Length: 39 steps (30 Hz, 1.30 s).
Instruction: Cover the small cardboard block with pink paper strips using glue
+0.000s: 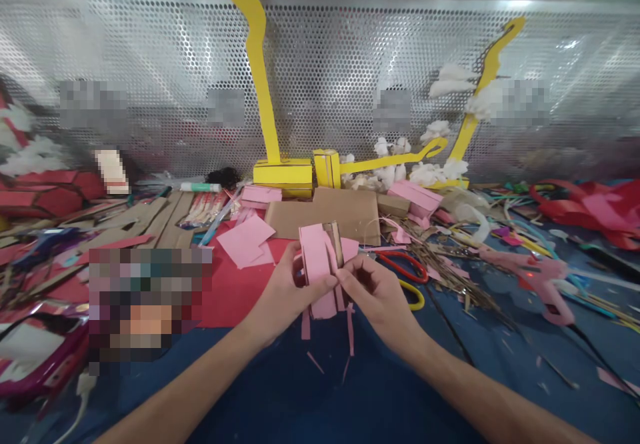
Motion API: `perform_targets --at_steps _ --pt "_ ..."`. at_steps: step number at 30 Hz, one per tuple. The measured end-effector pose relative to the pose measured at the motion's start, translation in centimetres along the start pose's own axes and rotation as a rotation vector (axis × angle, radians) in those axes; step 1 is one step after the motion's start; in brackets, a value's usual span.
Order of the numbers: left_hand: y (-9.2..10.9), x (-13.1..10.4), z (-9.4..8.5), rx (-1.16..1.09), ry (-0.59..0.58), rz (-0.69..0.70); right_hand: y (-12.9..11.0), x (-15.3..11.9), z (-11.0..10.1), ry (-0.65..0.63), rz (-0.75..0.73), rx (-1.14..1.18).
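Note:
A small box of brown cardboard partly covered in pink paper is held upright at the centre, above the blue table. My left hand wraps round its left side, the thumb across the front. With its fingers pinched at the box's right edge, my right hand touches a pink strip there; the fingertips partly hide the strip. Narrow pink strips hang below the box. Loose pink paper pieces lie on a red sheet to the left, and a flat brown cardboard piece is behind.
Scissors with red and yellow handles lie just right of my right hand. A pink glue gun with a black cord is farther right. Yellow hook-shaped pieces on boxes stand by the perforated metal panel. Cardboard strips lie left.

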State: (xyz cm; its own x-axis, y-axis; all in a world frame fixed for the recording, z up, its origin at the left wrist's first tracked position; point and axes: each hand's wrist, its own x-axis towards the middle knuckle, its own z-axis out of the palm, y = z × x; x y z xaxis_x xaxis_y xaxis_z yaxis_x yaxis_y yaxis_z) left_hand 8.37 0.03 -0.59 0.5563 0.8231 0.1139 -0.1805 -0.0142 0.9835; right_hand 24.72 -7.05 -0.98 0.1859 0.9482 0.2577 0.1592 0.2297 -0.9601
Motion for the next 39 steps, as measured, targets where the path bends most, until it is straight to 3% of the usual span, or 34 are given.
perform_targets --at_steps 10,19,23,28,32,39 --pt "-0.2 0.1 0.1 0.026 0.049 0.018 0.1 -0.1 0.1 0.005 -0.047 -0.039" --pt "-0.5 0.2 0.0 0.124 0.048 0.107 0.1 -0.3 0.0 -0.022 -0.263 -0.239" --pt "-0.2 0.0 0.0 0.005 0.058 0.005 0.0 0.2 -0.4 0.013 -0.222 -0.11" --pt "0.5 0.2 -0.5 -0.394 0.142 -0.233 0.2 1.1 -1.9 0.112 -0.07 0.341" --pt "1.2 0.4 -1.3 -0.563 0.1 -0.311 0.0 1.6 -2.6 0.097 0.047 0.538" --pt "1.7 0.1 -1.6 -0.732 -0.079 -0.408 -0.4 1.2 -1.9 0.04 0.155 0.551"
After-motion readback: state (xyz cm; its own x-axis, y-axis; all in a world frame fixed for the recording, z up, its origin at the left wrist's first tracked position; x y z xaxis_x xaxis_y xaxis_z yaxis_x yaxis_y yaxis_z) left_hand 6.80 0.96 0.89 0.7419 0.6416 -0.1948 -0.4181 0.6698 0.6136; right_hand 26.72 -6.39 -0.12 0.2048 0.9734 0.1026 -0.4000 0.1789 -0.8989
